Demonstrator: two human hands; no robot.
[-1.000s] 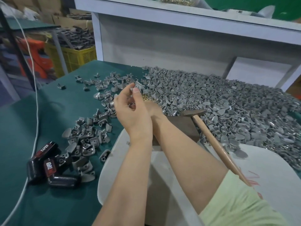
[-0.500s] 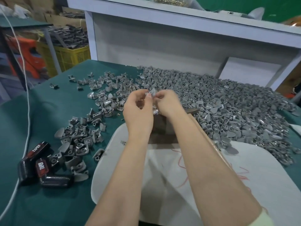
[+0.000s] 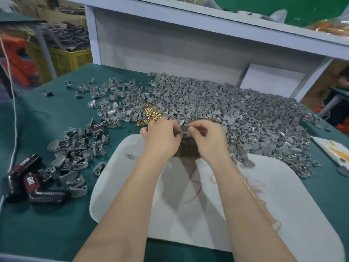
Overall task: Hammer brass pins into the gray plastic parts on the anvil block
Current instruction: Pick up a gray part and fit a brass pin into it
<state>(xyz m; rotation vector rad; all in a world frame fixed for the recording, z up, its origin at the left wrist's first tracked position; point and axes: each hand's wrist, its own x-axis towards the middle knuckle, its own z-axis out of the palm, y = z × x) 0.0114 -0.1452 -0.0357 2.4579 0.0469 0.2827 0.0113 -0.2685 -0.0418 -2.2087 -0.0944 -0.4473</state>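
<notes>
Now both hands meet over the brown anvil block (image 3: 188, 149): the left hand (image 3: 162, 137) and right hand (image 3: 205, 138) each close their grip on 1 gray plastic part (image 3: 186, 132) (blurred) between them. Just beyond, brass pins (image 3: 151, 112) lie on the green surface (image 3: 47, 214), beside the gray heap (image 3: 236, 110).

green-covered table (image 3: 47, 224), white shelf unit (image 3: 188, 23) behind it, yellow crate (image 3: 65, 58) at far left, cardboard boxes (image 3: 43, 6) beyond

"TAPER" on black device (image 3: 22, 166)
</notes>
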